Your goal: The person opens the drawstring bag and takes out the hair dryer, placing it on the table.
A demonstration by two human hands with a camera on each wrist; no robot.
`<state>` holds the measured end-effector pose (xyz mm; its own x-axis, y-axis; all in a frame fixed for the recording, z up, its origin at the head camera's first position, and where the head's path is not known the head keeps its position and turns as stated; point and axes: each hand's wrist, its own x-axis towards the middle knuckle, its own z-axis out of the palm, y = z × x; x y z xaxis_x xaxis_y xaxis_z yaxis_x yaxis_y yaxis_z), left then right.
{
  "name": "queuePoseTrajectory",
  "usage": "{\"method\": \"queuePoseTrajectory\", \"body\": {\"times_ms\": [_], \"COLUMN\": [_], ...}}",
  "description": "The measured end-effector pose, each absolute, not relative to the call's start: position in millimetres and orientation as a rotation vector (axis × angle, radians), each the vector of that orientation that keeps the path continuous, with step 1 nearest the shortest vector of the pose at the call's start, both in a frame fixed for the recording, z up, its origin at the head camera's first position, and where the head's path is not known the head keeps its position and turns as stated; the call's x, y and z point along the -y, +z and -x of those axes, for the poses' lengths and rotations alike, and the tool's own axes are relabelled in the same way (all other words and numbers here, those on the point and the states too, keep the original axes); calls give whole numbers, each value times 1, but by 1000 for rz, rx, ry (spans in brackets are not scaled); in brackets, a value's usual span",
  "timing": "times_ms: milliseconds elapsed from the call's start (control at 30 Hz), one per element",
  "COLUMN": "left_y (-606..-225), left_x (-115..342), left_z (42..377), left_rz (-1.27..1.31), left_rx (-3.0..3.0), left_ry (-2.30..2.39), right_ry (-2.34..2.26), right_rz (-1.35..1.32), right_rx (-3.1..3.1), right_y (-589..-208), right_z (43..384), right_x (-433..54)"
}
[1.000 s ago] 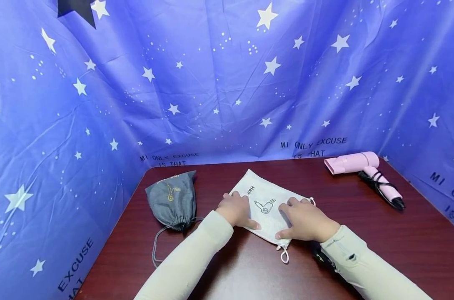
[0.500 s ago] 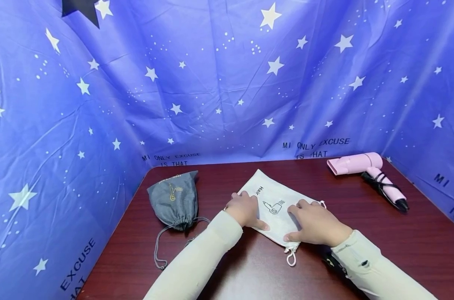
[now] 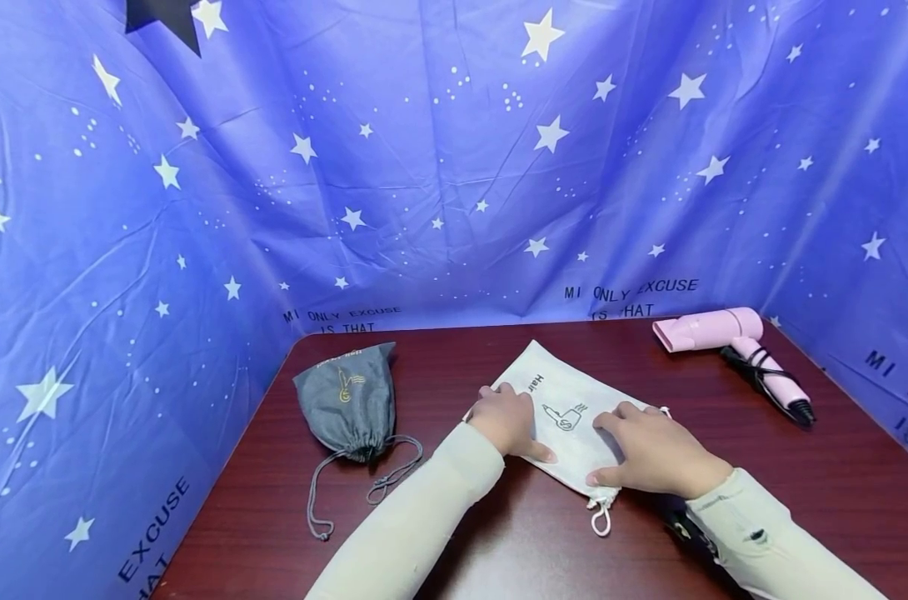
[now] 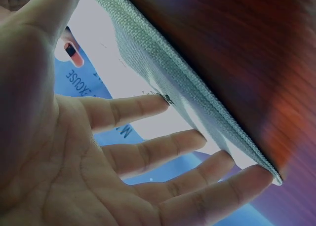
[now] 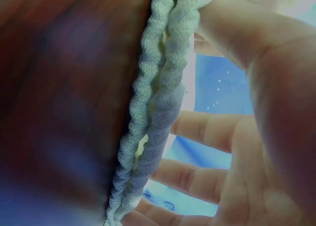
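Note:
A white drawstring bag (image 3: 566, 392) with a printed hair dryer lies flat on the table. My left hand (image 3: 508, 423) rests on its left edge, and in the left wrist view the fingers (image 4: 148, 152) reach out fairly straight with their tips on the cloth. On the bag's right end lies my right hand (image 3: 660, 450), fingers spread, thumb near the corner with the white cord loop (image 3: 601, 522). The gathered mouth (image 5: 168, 88) shows close up in the right wrist view, with a slim gap between its two layers. Neither hand curls round the bag.
To the left a grey drawstring bag (image 3: 349, 400) lies with its cords trailing on the dark red table (image 3: 236, 533). A pink hair dryer (image 3: 712, 329), its black cord wrapped on the handle, lies at the back right. Blue star-printed curtains (image 3: 424, 167) enclose the back and sides.
The white bag has slid to the right across the table, both hands moving along with it. More of the grey bag's cord is now uncovered beside my left sleeve.

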<state>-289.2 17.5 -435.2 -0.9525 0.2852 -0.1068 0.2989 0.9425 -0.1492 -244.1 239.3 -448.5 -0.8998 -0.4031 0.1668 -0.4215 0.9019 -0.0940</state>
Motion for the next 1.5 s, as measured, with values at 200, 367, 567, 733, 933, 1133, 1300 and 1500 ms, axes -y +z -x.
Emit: {"method": "queuePoseTrajectory", "body": {"times_ms": [200, 367, 567, 733, 933, 1133, 1300, 1500], "left_y": [-436, -435, -434, -435, -436, -437, -439, -441], "left_x": [-28, -37, -48, -58, -70, -79, -78, -66], "left_z": [289, 289, 288, 289, 289, 292, 293, 284], "left_rz": [-463, -469, -464, -485, -490, -519, -535, -591], "left_rx": [-3012, -3010, -3006, -3016, -3022, -3029, -3036, -3015], "left_ry": [-277, -276, -299, -313, -325, -340, -301, -251], "right_ry": [206, 209, 212, 231, 247, 251, 247, 248], "right_rz": [-614, -587, -553, -517, -507, -497, -485, -443], "right_rx": [2919, 2914, 2927, 2931, 2930, 2934, 2938, 2976], "right_y": [-452, -452, -452, -451, -455, -452, -451, -452], "right_z": [241, 238, 236, 233, 232, 232, 232, 231], "right_x": [-250, -259, -269, -280, -292, -302, -307, -316]}}
